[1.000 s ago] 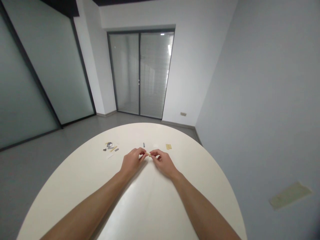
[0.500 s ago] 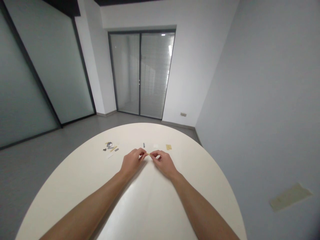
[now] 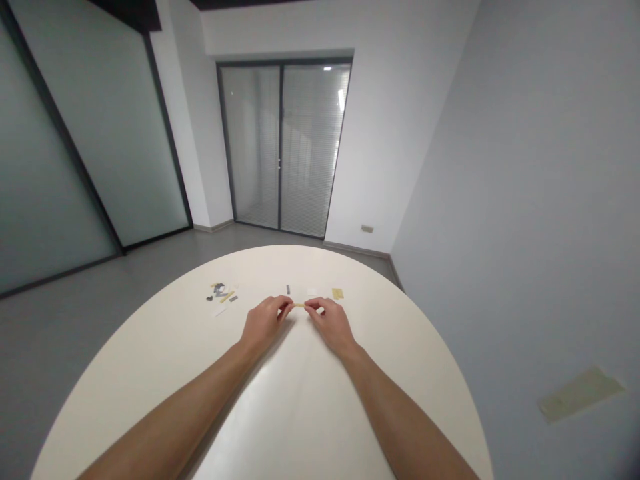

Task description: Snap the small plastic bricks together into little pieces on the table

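Between my hands, over the round white table (image 3: 295, 427), a small yellowish strip (image 3: 299, 305) stretches level. My left hand (image 3: 267, 320) is closed in a pinch on its left end. On the right end, the thumb and fingers of my right hand (image 3: 330, 325) pinch it too. What the strip is made of is too small to tell. Just beyond my hands lie a small grey strip (image 3: 288, 289), a pale white piece (image 3: 313, 292) and a yellow piece (image 3: 338, 293).
Left of my hands is a loose pile of small dark, grey and yellow pieces (image 3: 219, 289), with a white strip (image 3: 221, 311) near it. A wall (image 3: 540, 200) runs along the right. Glass doors (image 3: 280, 147) stand beyond the table.
My right hand has shifted slightly right, away from my left hand. More of the yellowish strip shows between them, and it now lies straighter.
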Motion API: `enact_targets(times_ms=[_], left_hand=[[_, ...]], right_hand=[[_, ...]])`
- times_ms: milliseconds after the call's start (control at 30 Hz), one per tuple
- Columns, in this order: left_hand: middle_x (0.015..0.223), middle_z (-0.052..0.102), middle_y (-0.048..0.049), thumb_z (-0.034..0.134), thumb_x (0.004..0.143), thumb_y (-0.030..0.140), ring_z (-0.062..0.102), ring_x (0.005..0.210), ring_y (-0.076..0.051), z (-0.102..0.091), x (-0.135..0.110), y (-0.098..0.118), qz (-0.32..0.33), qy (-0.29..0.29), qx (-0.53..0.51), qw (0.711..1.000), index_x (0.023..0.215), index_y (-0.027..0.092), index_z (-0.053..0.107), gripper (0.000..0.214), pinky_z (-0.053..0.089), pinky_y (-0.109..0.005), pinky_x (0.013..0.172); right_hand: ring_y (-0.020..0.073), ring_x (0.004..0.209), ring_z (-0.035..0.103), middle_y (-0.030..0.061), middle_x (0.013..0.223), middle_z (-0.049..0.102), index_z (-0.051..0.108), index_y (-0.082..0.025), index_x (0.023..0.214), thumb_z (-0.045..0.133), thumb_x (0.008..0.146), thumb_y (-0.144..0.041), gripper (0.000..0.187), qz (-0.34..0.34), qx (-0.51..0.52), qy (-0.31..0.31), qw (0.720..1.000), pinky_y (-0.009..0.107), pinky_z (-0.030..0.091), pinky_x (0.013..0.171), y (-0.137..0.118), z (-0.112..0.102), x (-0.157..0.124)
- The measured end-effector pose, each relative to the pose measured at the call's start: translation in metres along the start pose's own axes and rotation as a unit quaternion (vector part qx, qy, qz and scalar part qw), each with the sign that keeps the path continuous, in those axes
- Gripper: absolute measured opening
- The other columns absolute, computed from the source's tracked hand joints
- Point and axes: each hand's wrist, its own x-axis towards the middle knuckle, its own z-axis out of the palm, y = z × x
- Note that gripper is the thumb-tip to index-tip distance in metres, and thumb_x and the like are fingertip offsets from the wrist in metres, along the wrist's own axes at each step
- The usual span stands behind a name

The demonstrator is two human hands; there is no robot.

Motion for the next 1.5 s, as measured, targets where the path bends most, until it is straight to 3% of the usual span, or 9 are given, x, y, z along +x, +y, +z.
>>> enact_targets(times_ms=[300,467,667,933,1200,1500], left_hand=[[0.105,0.072,-0.0038,0.048,0.095,0.034,0.065,0.098,-0.020,0.004,0.000,-0.003,0.020,0.026,0.003,0.999,0.106,0.025,0.067,0.023,0.050,-0.031,0.081],[0.102,0.072,-0.0025,0.048,0.095,0.033,0.064,0.098,-0.020,0.002,-0.001,-0.003,0.037,0.015,0.007,0.999,0.100,0.026,0.068,0.022,0.050,-0.031,0.081],[0.102,0.072,-0.0023,0.047,0.095,0.031,0.064,0.097,-0.020,0.002,0.000,-0.004,0.041,0.017,0.006,0.999,0.101,0.026,0.068,0.022,0.050,-0.031,0.081],[0.102,0.072,-0.0033,0.047,0.096,0.034,0.064,0.096,-0.020,0.003,0.001,-0.006,0.037,0.018,0.004,0.999,0.101,0.025,0.069,0.024,0.050,-0.032,0.081],[0.104,0.073,-0.0030,0.046,0.096,0.033,0.064,0.098,-0.019,0.004,0.001,-0.006,0.042,0.013,-0.014,0.999,0.103,0.025,0.069,0.025,0.050,-0.032,0.086],[0.105,0.072,-0.0042,0.047,0.095,0.031,0.061,0.103,-0.021,0.001,0.001,-0.005,0.039,-0.005,-0.001,0.999,0.106,0.026,0.069,0.025,0.051,-0.034,0.088]], right_hand=[[0.0189,0.088,0.065,0.0031,0.092,0.072,0.074,-0.025,0.097,0.063,0.089,-0.029,0.014,-0.005,-0.005,-0.013,1.000,0.032,0.049,0.082,0.004,0.000,0.001],[0.0191,0.092,0.063,0.0034,0.095,0.072,0.073,-0.026,0.097,0.063,0.090,-0.029,0.013,-0.017,0.000,-0.015,1.000,0.032,0.050,0.082,0.005,0.000,0.000],[0.0186,0.099,0.061,0.0025,0.099,0.071,0.072,-0.026,0.096,0.061,0.092,-0.029,0.011,-0.078,-0.013,-0.017,0.997,0.032,0.048,0.086,0.003,-0.003,0.000],[0.0195,0.098,0.061,0.0020,0.099,0.072,0.070,-0.027,0.096,0.061,0.091,-0.027,0.011,-0.072,-0.033,-0.007,0.997,0.034,0.048,0.088,-0.001,-0.008,-0.001],[0.0206,0.097,0.061,0.0026,0.096,0.072,0.071,-0.027,0.097,0.058,0.092,-0.023,0.014,-0.132,-0.046,-0.039,0.989,0.036,0.046,0.091,-0.001,-0.014,0.000],[0.0204,0.096,0.061,0.0025,0.097,0.073,0.072,-0.026,0.095,0.059,0.089,-0.016,0.017,-0.143,-0.070,-0.051,0.986,0.036,0.045,0.091,0.003,-0.020,0.003]])
